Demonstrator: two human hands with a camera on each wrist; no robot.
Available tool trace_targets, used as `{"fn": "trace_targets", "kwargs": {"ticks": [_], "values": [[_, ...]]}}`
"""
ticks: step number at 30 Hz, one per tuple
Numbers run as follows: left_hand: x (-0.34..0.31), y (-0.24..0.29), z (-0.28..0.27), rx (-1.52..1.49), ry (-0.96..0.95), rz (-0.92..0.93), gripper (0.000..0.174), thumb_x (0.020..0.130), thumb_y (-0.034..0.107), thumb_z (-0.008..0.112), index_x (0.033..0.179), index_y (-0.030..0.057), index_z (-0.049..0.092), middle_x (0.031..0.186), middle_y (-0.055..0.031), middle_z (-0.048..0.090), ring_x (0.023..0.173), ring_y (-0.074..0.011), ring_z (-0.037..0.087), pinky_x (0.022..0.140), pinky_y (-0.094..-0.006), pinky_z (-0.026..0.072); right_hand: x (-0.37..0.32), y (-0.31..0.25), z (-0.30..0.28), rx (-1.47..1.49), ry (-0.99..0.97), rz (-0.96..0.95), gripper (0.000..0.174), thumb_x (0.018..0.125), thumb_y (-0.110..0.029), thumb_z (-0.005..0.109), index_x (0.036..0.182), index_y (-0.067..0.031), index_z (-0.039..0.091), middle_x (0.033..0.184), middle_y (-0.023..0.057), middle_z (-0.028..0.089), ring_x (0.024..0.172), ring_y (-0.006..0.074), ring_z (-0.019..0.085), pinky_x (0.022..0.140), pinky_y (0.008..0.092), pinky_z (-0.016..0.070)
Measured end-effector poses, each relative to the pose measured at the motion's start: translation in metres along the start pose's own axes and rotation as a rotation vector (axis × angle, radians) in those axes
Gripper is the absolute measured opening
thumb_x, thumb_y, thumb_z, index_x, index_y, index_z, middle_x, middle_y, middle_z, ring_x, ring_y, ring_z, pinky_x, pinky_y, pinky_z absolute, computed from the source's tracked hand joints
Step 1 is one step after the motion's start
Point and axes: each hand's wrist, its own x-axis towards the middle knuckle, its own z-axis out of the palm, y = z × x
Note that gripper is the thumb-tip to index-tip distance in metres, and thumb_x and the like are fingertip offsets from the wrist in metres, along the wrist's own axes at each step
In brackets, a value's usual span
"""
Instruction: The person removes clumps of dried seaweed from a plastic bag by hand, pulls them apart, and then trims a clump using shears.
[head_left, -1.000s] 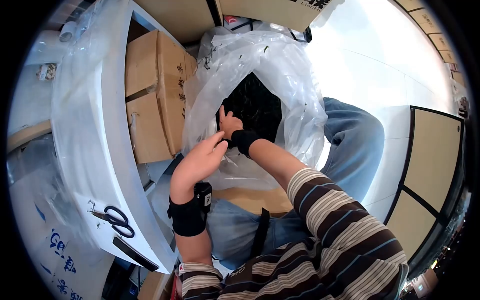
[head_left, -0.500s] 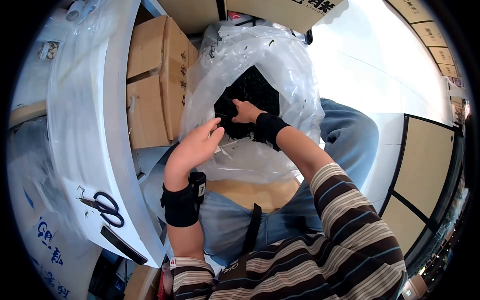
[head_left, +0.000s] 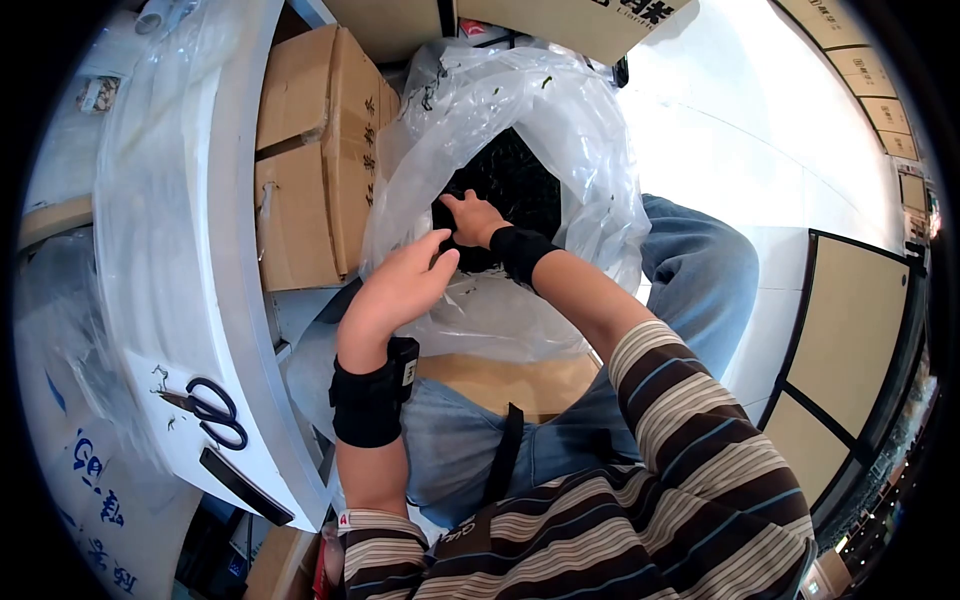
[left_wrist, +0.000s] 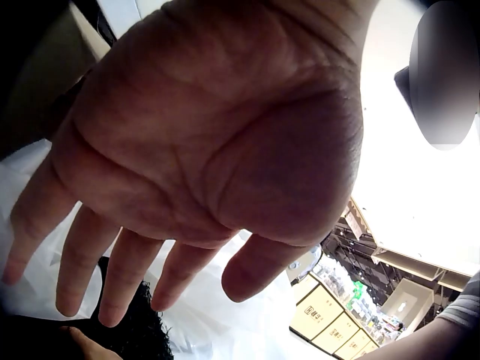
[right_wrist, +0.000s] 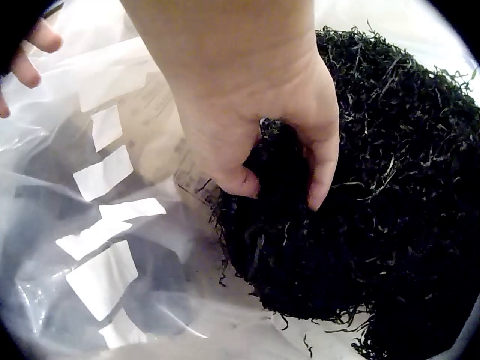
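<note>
A translucent plastic bag [head_left: 590,130] stands with its mouth wide, holding a mass of dark, thin, curly shreds [head_left: 515,180] [right_wrist: 397,150]. My right hand [head_left: 475,220] [right_wrist: 262,112] reaches into the bag; in the right wrist view its thumb and fingers close round a clump of the shreds. Near the bag's left edge, my left hand [head_left: 405,280] is held with fingers extended and thumb apart, gripping nothing. The left wrist view shows its bare palm [left_wrist: 210,142] above the bag. White paper-like pieces [right_wrist: 105,277] show at the bag in the right wrist view.
Cardboard boxes [head_left: 300,160] stand left of the bag, beside a white table [head_left: 180,330] with black-handled scissors [head_left: 215,413] and a long black object [head_left: 245,487]. A tan box [head_left: 580,25] lies beyond the bag, tan panels [head_left: 850,320] stand at the right, and jeans-clad legs [head_left: 700,270] flank the bag.
My right hand shifted right, away from my left hand, then slightly back left among the shreds. My left hand stays extended near the bag's edge. The head view has shifted slightly.
</note>
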Motion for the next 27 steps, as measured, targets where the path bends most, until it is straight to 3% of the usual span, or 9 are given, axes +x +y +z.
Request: {"fn": "trace_targets", "kwargs": {"ticks": [4,5,9,16,18,19,20,22,27], "values": [[0.012,-0.001,0.015,0.020,-0.002,0.069,0.044,0.093,0.030,0.051,0.127,0.0018,0.051,0.102,-0.0150,0.066,0.087,-0.0230,0.061,0.079,-0.0319,0.0474,0.002,-0.002,0.006,0.067,0.110,0.044,0.067,0.070,-0.012,0.073,0.129,-0.0141,0.042,0.115,0.0266,0.051,0.096,0.0420,0.062,0.081,0.0454,0.0531],[0.021,0.009,0.027,0.147,-0.016,0.088,0.036,0.092,0.029,0.051,0.110,-0.0012,0.058,0.091,-0.0201,0.065,0.081,-0.0322,0.063,0.074,-0.0379,0.0481,0.005,-0.003,0.008,0.061,0.109,0.035,0.067,0.070,-0.012,0.073,0.129,-0.0141,0.042,0.115,0.0266,0.051,0.096,0.0420,0.062,0.081,0.0454,0.0531],[0.031,0.014,0.054,0.269,0.087,0.075,0.036,0.090,0.030,0.047,0.091,-0.0033,0.061,0.089,-0.0256,0.064,0.087,-0.0442,0.059,0.077,-0.0491,0.0460,0.012,0.000,0.010,0.103,0.154,0.024,0.066,0.067,-0.013,0.074,0.125,-0.0116,0.043,0.107,0.0260,0.056,0.094,0.0441,0.061,0.080,0.0478,0.0521],[0.021,0.027,0.060,0.410,0.251,-0.023,0.040,0.090,0.033,0.049,0.091,-0.0041,0.064,0.093,-0.0271,0.064,0.091,-0.0433,0.061,0.082,-0.0483,0.0480,-0.054,0.009,-0.088,0.256,0.166,-0.114,0.067,0.064,-0.016,0.073,0.124,-0.0080,0.044,0.099,0.0251,0.063,0.093,0.0413,0.062,0.082,0.0460,0.0503],[0.026,0.028,0.059,0.492,0.184,-0.117,0.045,0.090,0.037,0.050,0.100,-0.0062,0.061,0.097,-0.0272,0.065,0.094,-0.0419,0.062,0.083,-0.0470,0.0490,-0.067,0.016,-0.098,0.287,0.224,-0.133,0.066,0.064,-0.016,0.072,0.124,-0.0073,0.044,0.096,0.0251,0.064,0.093,0.0412,0.062,0.081,0.0453,0.0504],[0.030,0.023,0.065,0.521,0.200,-0.193,0.064,0.086,0.043,0.055,0.121,-0.0111,0.050,0.101,-0.0273,0.065,0.099,-0.0403,0.062,0.085,-0.0445,0.0497,-0.088,0.018,-0.115,0.345,0.189,-0.080,0.066,0.065,-0.016,0.072,0.123,-0.0064,0.044,0.096,0.0250,0.063,0.093,0.0412,0.062,0.080,0.0452,0.0500],[0.039,0.021,0.067,0.520,0.203,-0.187,0.064,0.086,0.043,0.055,0.121,-0.0111,0.050,0.101,-0.0273,0.065,0.099,-0.0403,0.062,0.085,-0.0445,0.0497,-0.090,0.020,-0.119,0.378,0.160,-0.054,0.066,0.065,-0.014,0.072,0.124,-0.0051,0.043,0.097,0.0256,0.063,0.095,0.0417,0.061,0.080,0.0452,0.0491],[0.045,0.020,0.071,0.524,0.149,-0.133,0.093,0.078,0.050,0.063,0.134,-0.0166,0.031,0.103,-0.0286,0.064,0.101,-0.0392,0.062,0.085,-0.0420,0.0502,-0.109,0.028,-0.124,0.362,0.295,-0.123,0.065,0.066,-0.011,0.071,0.124,-0.0042,0.043,0.098,0.0266,0.062,0.096,0.0430,0.060,0.081,0.0445,0.0482],[0.058,0.020,0.071,0.419,0.199,0.053,0.108,0.069,0.051,0.072,0.137,-0.0172,0.025,0.106,-0.0306,0.062,0.100,-0.0383,0.063,0.084,-0.0399,0.0504,-0.126,0.029,-0.133,0.428,0.353,-0.188,0.066,0.066,-0.009,0.071,0.125,-0.0019,0.043,0.104,0.0270,0.061,0.099,0.0433,0.058,0.084,0.0439,0.0477]]}}
